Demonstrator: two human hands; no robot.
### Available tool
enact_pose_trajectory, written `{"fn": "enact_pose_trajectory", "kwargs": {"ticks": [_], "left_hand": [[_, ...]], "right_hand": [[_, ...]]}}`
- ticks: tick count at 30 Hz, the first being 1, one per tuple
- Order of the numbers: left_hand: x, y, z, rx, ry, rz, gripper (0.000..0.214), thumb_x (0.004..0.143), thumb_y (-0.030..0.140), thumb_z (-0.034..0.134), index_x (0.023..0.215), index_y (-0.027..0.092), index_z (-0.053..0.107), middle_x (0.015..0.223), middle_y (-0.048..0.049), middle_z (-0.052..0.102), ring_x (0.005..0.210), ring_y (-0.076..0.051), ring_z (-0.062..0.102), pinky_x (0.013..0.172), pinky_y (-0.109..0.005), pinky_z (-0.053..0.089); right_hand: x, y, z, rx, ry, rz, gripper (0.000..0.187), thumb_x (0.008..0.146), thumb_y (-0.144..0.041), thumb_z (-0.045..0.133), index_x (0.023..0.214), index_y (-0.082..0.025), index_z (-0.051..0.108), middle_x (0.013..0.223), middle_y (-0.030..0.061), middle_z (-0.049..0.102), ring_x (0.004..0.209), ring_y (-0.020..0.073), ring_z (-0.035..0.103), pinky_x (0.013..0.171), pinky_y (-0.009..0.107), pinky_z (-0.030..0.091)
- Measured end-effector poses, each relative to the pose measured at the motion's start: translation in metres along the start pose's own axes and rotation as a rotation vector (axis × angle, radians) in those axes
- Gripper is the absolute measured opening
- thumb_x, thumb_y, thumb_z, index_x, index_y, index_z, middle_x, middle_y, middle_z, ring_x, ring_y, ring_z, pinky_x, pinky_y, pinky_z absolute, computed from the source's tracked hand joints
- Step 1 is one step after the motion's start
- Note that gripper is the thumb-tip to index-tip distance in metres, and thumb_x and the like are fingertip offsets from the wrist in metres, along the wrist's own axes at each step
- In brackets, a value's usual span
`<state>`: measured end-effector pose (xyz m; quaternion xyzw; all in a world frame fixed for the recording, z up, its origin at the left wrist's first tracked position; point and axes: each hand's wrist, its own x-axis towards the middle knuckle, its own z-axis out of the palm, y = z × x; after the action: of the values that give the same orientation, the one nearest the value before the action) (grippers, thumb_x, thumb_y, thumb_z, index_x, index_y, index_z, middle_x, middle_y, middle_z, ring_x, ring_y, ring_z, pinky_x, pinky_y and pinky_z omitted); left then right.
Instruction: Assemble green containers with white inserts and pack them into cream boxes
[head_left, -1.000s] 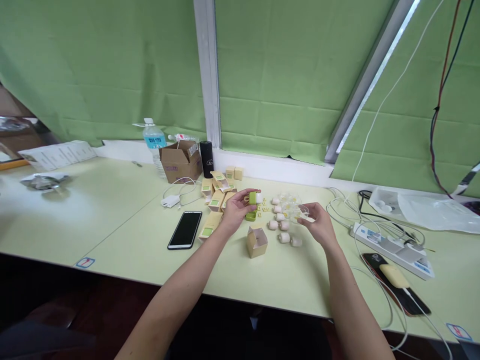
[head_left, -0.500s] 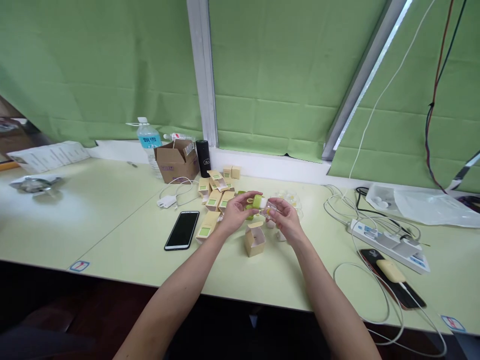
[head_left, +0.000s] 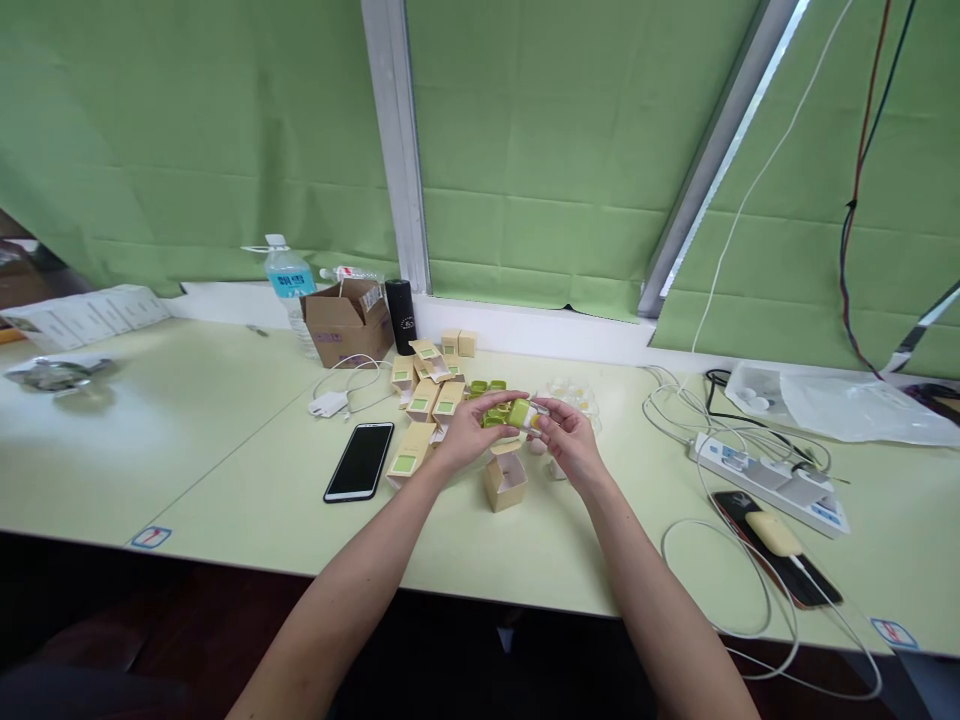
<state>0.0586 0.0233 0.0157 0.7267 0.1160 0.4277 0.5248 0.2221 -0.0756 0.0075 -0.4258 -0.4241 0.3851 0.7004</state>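
Note:
Above the table, my left hand [head_left: 472, 432] is closed on a small green-and-white case [head_left: 519, 413]. Against its right end, my right hand [head_left: 573, 440] grips a clear plastic cover [head_left: 538, 417] with a bit of yellow on it. The case's end appears to sit inside the cover, partly hidden by my fingers. Just below the hands stands a small open cardboard box [head_left: 506, 482]. More green pieces [head_left: 487, 387] lie behind my left hand, and clear plastic covers [head_left: 576, 394] are heaped behind my right. A white piece [head_left: 556, 470] rests beneath my right hand.
Several small cardboard boxes [head_left: 424, 400] cluster left of my hands, near a phone [head_left: 360, 460] and a white charger [head_left: 328, 404]. A carton [head_left: 346, 325], water bottle [head_left: 289, 280] and black flask [head_left: 401, 318] stand behind. Rightward lie a power strip [head_left: 772, 485] and looping cables.
The clear cover and the green-and-white case have come together, with the case's white end now inside the cover. My hands have moved closer to each other. The view has shifted slightly.

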Motion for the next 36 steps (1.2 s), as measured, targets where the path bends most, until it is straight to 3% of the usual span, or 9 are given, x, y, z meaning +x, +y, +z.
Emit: {"fn": "enact_pose_trajectory", "kwargs": {"ticks": [6, 12, 21, 27, 36], "left_hand": [[-0.001, 0.0013, -0.0022, -0.07, -0.07, 0.062, 0.056, 0.076, 0.027, 0.085, 0.13, 0.024, 0.07, 0.131, -0.0122, 0.069, 0.13, -0.03, 0.059, 0.111, -0.043, 0.046], [0.0007, -0.0023, -0.0015, -0.125, -0.035, 0.116, 0.035, 0.09, 0.035, 0.072, 0.122, 0.02, 0.07, 0.133, -0.0144, 0.068, 0.128, -0.028, 0.061, 0.108, -0.043, 0.049], [0.0007, -0.0032, 0.0, 0.001, -0.038, 0.147, 0.026, 0.087, 0.033, 0.074, 0.111, 0.022, 0.076, 0.129, -0.0135, 0.07, 0.13, -0.029, 0.06, 0.113, -0.047, 0.043], [0.0, -0.0021, 0.0017, -0.047, -0.01, 0.115, 0.029, 0.089, 0.034, 0.072, 0.115, 0.021, 0.074, 0.127, -0.0136, 0.071, 0.128, -0.028, 0.061, 0.107, -0.044, 0.048], [0.0015, -0.0061, 0.0017, -0.057, -0.039, 0.048, 0.025, 0.085, 0.036, 0.075, 0.103, 0.019, 0.076, 0.133, -0.0167, 0.067, 0.128, -0.031, 0.06, 0.102, -0.045, 0.051]], "right_hand": [[0.0008, 0.0025, -0.002, 0.028, 0.012, 0.015, 0.044, 0.067, -0.049, 0.09, 0.101, -0.024, 0.075, 0.093, 0.0033, 0.074, 0.077, 0.019, 0.069, 0.07, 0.034, 0.06], [0.0006, 0.002, -0.0015, 0.066, 0.02, 0.021, 0.043, 0.067, -0.047, 0.091, 0.101, -0.024, 0.076, 0.094, 0.0027, 0.075, 0.079, 0.0189, 0.071, 0.07, 0.033, 0.061], [-0.0016, 0.0026, -0.0018, -0.012, -0.001, 0.005, 0.043, 0.07, -0.049, 0.088, 0.104, -0.025, 0.075, 0.099, 0.0042, 0.076, 0.084, 0.0219, 0.073, 0.077, 0.038, 0.061], [-0.0029, 0.0036, -0.0006, 0.005, -0.005, -0.013, 0.039, 0.072, -0.048, 0.087, 0.103, -0.028, 0.075, 0.099, 0.003, 0.076, 0.085, 0.0214, 0.072, 0.077, 0.038, 0.061], [-0.0011, 0.0059, -0.0046, -0.047, -0.003, 0.004, 0.046, 0.068, -0.048, 0.09, 0.105, -0.026, 0.073, 0.112, 0.005, 0.073, 0.097, 0.0232, 0.071, 0.087, 0.039, 0.06]]}}
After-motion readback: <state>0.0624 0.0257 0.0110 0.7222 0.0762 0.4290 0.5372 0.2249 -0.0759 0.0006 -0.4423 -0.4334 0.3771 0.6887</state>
